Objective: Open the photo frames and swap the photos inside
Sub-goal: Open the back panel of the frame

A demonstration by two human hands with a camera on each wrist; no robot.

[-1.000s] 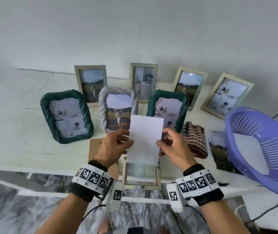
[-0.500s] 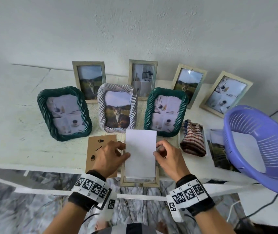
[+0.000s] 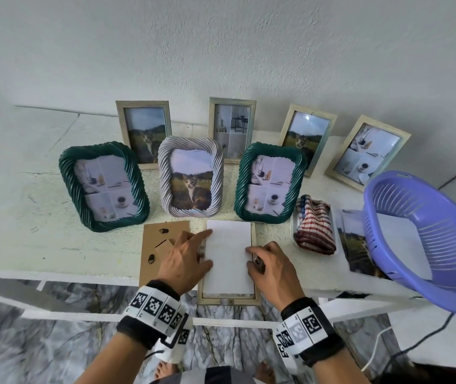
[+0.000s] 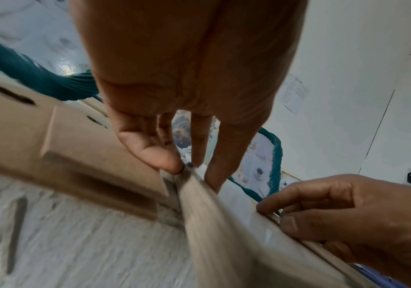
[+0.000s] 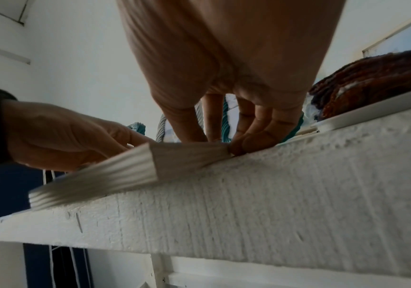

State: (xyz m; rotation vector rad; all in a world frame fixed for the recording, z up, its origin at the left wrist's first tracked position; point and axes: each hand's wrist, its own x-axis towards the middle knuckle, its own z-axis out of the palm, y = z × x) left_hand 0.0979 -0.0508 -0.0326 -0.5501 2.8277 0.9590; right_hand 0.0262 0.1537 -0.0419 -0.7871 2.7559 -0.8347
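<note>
Here, photo (image 3: 228, 256) between both hands.

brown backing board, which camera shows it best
The head view: the whole brown backing board lies flat left of the open frame, partly under the left hand. The left wrist view shows it close but blurred. The right wrist view misses it.

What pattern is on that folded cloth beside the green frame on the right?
The folded cloth has red, white and dark blue stripes, a check-like weave; the head view shows it best.
</note>
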